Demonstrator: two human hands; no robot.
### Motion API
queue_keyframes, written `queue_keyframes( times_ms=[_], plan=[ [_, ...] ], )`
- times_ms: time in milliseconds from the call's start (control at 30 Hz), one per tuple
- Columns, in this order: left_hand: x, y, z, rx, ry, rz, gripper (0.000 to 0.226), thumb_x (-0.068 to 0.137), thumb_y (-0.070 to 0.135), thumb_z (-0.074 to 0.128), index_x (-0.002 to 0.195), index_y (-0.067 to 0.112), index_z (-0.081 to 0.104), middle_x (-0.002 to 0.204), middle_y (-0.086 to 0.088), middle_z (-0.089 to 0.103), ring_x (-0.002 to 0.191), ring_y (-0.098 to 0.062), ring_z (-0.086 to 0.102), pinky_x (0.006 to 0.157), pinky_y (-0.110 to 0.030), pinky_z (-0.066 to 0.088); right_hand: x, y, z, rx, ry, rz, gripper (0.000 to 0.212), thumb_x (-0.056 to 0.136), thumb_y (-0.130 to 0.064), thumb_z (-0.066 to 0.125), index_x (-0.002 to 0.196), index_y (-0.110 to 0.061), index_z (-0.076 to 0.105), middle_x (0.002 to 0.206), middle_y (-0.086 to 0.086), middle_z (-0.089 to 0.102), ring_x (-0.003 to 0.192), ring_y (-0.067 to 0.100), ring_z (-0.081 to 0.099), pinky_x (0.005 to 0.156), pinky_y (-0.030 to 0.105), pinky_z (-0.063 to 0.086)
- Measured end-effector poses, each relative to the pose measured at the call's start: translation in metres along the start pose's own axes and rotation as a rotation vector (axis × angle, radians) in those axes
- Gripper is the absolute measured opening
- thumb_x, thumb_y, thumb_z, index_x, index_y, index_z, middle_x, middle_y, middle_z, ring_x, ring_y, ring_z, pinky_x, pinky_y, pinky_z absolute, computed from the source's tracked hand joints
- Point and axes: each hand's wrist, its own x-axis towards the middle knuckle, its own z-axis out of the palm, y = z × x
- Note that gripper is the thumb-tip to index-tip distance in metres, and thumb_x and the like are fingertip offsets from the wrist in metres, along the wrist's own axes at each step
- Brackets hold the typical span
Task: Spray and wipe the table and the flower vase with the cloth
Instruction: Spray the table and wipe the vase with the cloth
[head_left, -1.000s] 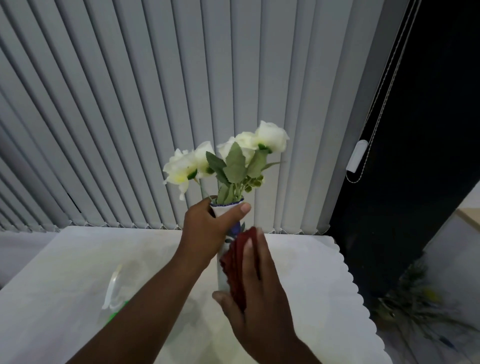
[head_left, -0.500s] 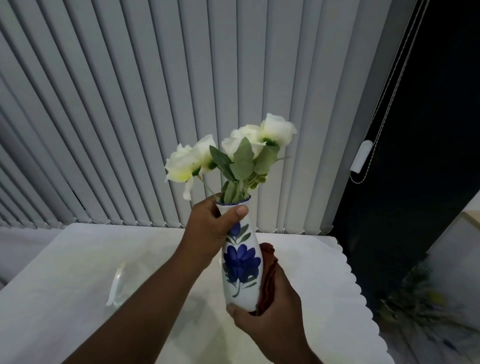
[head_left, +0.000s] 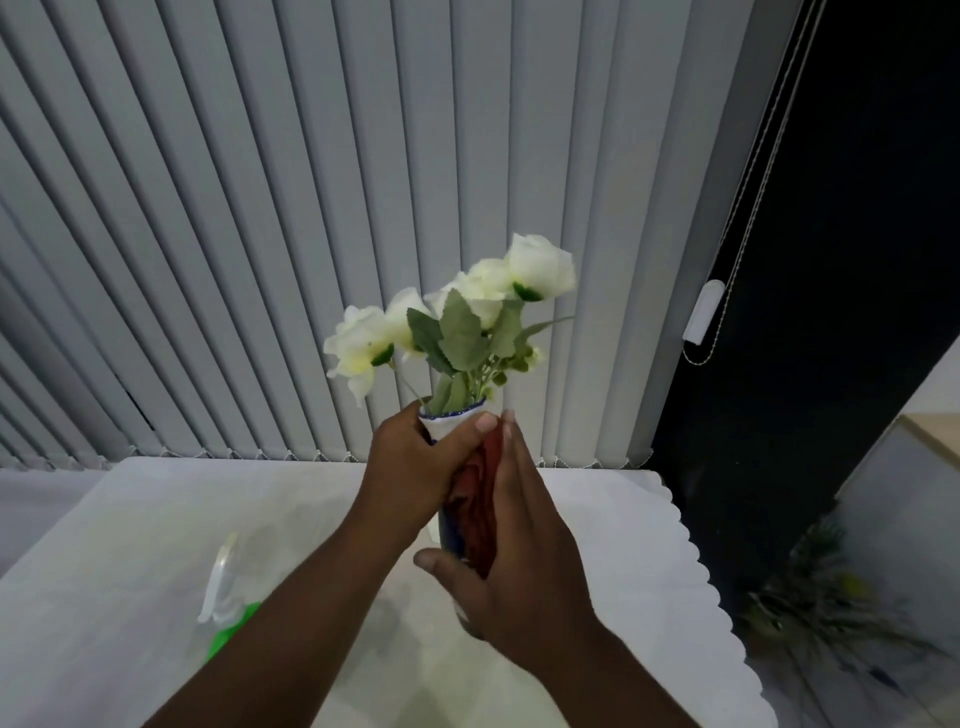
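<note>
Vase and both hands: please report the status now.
Left hand grips vase at the neck. Right hand presses red cloth flat against its side. Spray bottle lies on table, out of the way.

Vase, cloth, spray bottle and table

The white vase (head_left: 451, 422) with a blue rim is held upright above the white table (head_left: 623, 545), white flowers in it. The dark red cloth (head_left: 475, 499) is pressed flat against the vase's side. The spray bottle (head_left: 224, 597) lies on the table, left of the vase.

Both forearms are bare (no sleeves), as are the left hand (head_left: 415, 467) and right hand (head_left: 524, 561).
</note>
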Motion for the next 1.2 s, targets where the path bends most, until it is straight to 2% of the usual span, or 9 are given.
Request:
queue_keyframes(
  times_ms=[167,400,533,733,833,933,1033,1133,1200],
  plan=[
    [0.009,0.006,-0.011,-0.131,-0.075,-0.014,0.024,0.056,0.055,0.07,0.076,0.043,0.073,0.068,0.015,0.074,0.063,-0.002,0.069,0.051,-0.019,0.052,0.0,0.02,-0.006,0.428,-0.182,0.184,0.085,0.062,-0.055,0.085,0.129,-0.065,0.034,0.126,-0.037,0.056,0.115,-0.013,0.056,0.087,0.013,0.048],
    [0.009,0.004,-0.009,-0.232,-0.14,-0.031,0.055,0.056,0.053,0.075,0.091,0.01,0.072,0.075,0.0,0.076,0.071,-0.017,0.072,0.065,-0.03,0.058,-0.046,0.023,0.013,0.259,0.016,0.243,0.103,0.051,-0.061,0.087,0.136,-0.059,0.029,0.132,-0.038,0.049,0.119,-0.015,0.05,0.09,-0.001,0.042],
    [0.003,0.006,0.005,0.042,-0.003,-0.058,0.052,0.051,0.073,0.064,0.082,0.031,0.068,0.069,0.017,0.072,0.067,0.002,0.067,0.056,-0.012,0.048,-0.05,0.027,0.015,0.125,0.135,0.272,0.105,0.054,-0.051,0.086,0.144,-0.041,0.033,0.134,-0.036,0.047,0.121,-0.015,0.047,0.097,0.012,0.047],
    [0.001,0.006,0.011,0.088,0.161,-0.009,0.065,0.049,0.085,0.056,0.071,0.025,0.066,0.063,0.011,0.07,0.06,0.008,0.062,0.05,-0.004,0.041,-0.044,0.009,0.018,-0.13,0.097,0.076,0.102,0.079,-0.051,0.068,0.155,-0.016,0.01,0.16,0.01,0.028,0.146,0.019,0.029,0.118,0.019,0.023],
    [0.001,-0.002,0.008,0.113,0.087,0.009,0.04,0.068,0.064,0.065,0.072,0.025,0.069,0.056,0.019,0.068,0.053,0.008,0.059,0.048,-0.003,0.039,-0.025,0.003,0.009,-0.165,0.088,-0.06,0.083,0.096,-0.054,0.043,0.156,-0.007,0.011,0.163,0.013,0.022,0.15,0.02,0.022,0.12,0.02,0.023],
    [0.0,-0.005,0.005,0.07,0.025,0.011,0.03,0.068,0.059,0.069,0.082,0.032,0.07,0.063,0.024,0.071,0.062,0.008,0.065,0.054,-0.004,0.044,0.002,0.003,-0.006,0.068,0.044,0.014,0.068,0.098,-0.053,0.035,0.156,-0.022,0.016,0.159,-0.006,0.032,0.144,0.003,0.032,0.113,0.018,0.034],
    [0.005,-0.003,0.004,0.018,0.002,0.041,0.025,0.065,0.052,0.076,0.083,0.037,0.067,0.067,0.026,0.071,0.067,0.01,0.066,0.06,-0.006,0.047,0.011,0.009,-0.013,0.218,-0.003,0.118,0.047,0.095,-0.055,0.035,0.141,-0.055,0.026,0.129,-0.03,0.055,0.12,-0.01,0.051,0.093,0.004,0.041],
    [0.01,-0.001,0.002,-0.074,-0.009,0.055,0.025,0.062,0.051,0.069,0.081,0.034,0.068,0.067,0.024,0.072,0.065,0.007,0.066,0.061,-0.009,0.049,0.002,0.019,-0.011,0.242,-0.031,0.171,0.037,0.087,-0.058,0.047,0.123,-0.055,0.042,0.1,-0.032,0.063,0.1,-0.006,0.061,0.078,0.008,0.045],
    [0.014,-0.002,-0.001,-0.143,-0.02,0.024,0.034,0.057,0.055,0.065,0.079,0.03,0.07,0.065,0.018,0.073,0.064,0.001,0.067,0.062,-0.016,0.053,-0.008,0.024,-0.009,0.232,-0.091,0.2,0.041,0.079,-0.059,0.057,0.115,-0.065,0.039,0.108,-0.04,0.059,0.103,-0.013,0.058,0.076,0.003,0.045]
  ],
)
